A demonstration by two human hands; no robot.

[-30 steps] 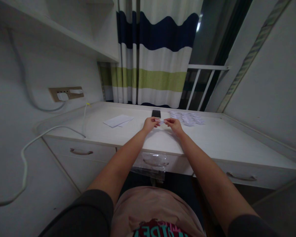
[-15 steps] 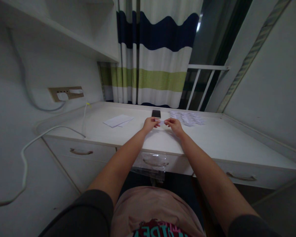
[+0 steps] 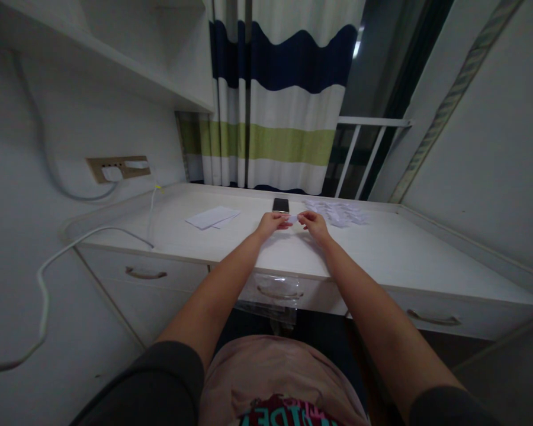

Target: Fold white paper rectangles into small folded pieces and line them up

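Observation:
Between my two hands, above the white desk, is a small piece of white paper. My left hand pinches its left end with the fingertips. At the other end, my right hand grips the paper between thumb and fingers. How the paper is folded is too small to make out. Just behind the hands lies a dark phone. A group of several small folded white papers spreads out beyond my right hand. Flat white sheets rest on the desk to the left.
A white cable runs across the desk's left front edge from the wall socket. Drawers with handles line the desk front, and clear plastic hangs at the middle one. A striped curtain hangs behind the desk.
The paper between my hands has shifted slightly to the right and tilted, and the fingers have moved a little. Everything on the desk stays where it was.

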